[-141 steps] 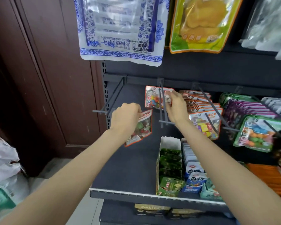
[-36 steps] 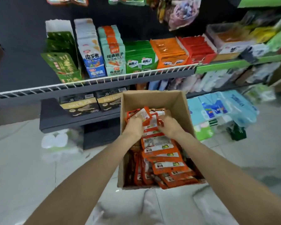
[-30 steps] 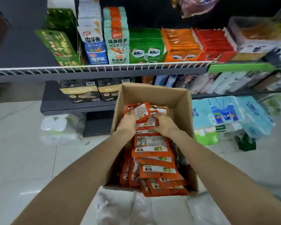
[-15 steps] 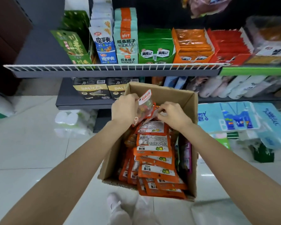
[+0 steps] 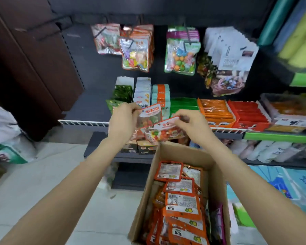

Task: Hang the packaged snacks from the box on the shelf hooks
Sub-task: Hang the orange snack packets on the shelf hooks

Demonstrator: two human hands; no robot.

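Orange-edged snack packets are held above the far edge of the cardboard box [image 5: 141, 206]: the left hand [image 5: 124, 121] pinches one packet [image 5: 149, 114], the right hand [image 5: 193, 122] pinches another packet [image 5: 163, 132] by its top.

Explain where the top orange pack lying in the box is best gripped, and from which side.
Probably from above, with a pinch grip on the far edge of the top orange pack: it lies flat, label up, in the cardboard box, and that edge is exposed; nearer packs overlap its near edge.
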